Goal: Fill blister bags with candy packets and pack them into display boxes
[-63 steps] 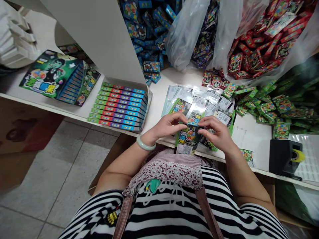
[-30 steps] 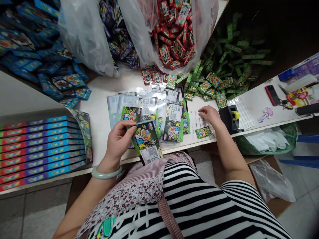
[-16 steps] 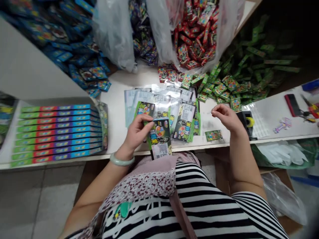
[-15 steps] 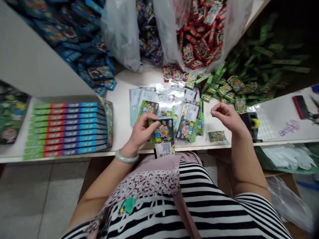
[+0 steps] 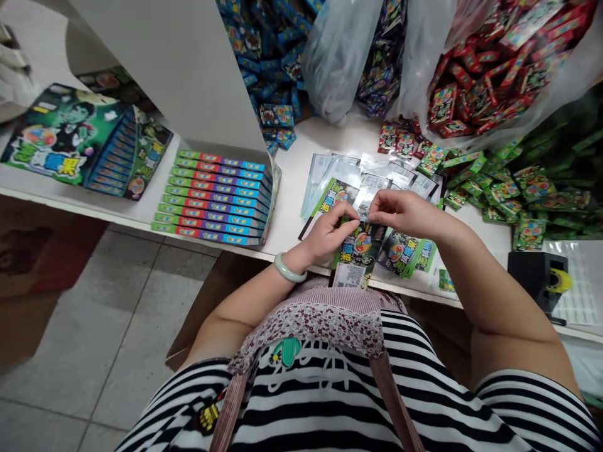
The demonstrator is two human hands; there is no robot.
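Note:
My left hand (image 5: pixel 330 233) is closed on the upper left edge of a black and green printed candy packet (image 5: pixel 362 248), thumb lying over its front. The packet's lower end, with a white label, hangs past the table edge. My right hand (image 5: pixel 407 212) is pinched at the packet's top edge, its fingertips close to the left ones; whatever lies between them is too small to make out. Under and behind the hands lie more printed packets (image 5: pixel 404 254) and overlapping clear-fronted packets with white labels (image 5: pixel 325 179). A small green box (image 5: pixel 446 280) lies right of them, partly behind my forearm.
A display box with rows of coloured small boxes (image 5: pixel 211 201) stands left, beside a green printed carton (image 5: pixel 61 138). Behind are heaps of blue boxes (image 5: pixel 277 116), a bag of red boxes (image 5: pixel 471 81) and loose green boxes (image 5: pixel 509 188). A tape dispenser (image 5: pixel 532 279) stands right.
My right hand has come left from beside the packets to the top edge of the held packet. The left hand keeps its hold. The view has swung left, showing the green carton.

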